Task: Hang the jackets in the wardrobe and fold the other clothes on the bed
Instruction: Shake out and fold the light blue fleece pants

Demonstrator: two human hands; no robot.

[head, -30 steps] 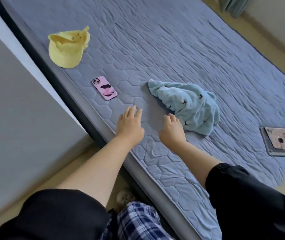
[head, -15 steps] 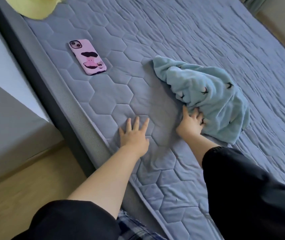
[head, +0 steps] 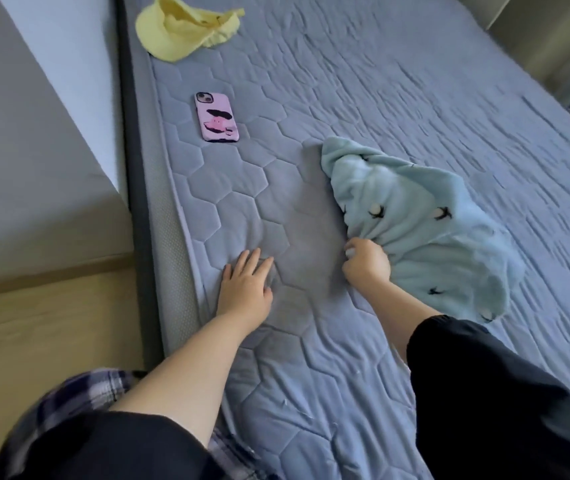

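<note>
A wide bed (head: 397,84) under a blue-grey quilted pad stitched in hexagons fills most of the view, with its dark frame edge (head: 130,161) running down the left side beside a pale wooden floor (head: 34,341). On the pad, right of the middle, lies a light blue fleece garment (head: 428,223) printed with small dark bird shapes and white dots. It is bunched in a loose, unfolded heap, one pointed end reaching toward the upper left.

The right hand (head: 366,265) is at the garment's near-left edge, fingers curled tight into the cloth so the fabric gathers in creases above the knuckles; it grips a fistful. The left hand (head: 247,289) lies flat on the bare pad just to the left, apart from the garment, palm down, fingers straight and slightly spread, holding nothing. Both forearms are bare and come out of black sleeves (head: 501,403) at the bottom of the view, and a bit of dark plaid cloth (head: 79,393) shows at the lower left.

Farther up, near the bed's left edge, a phone (head: 217,116) in a pink case lies camera side up, well apart from the garment. Beyond it, at the top edge, sits a yellow cap (head: 179,29). A grey wall panel (head: 17,150) stands at the left
</note>
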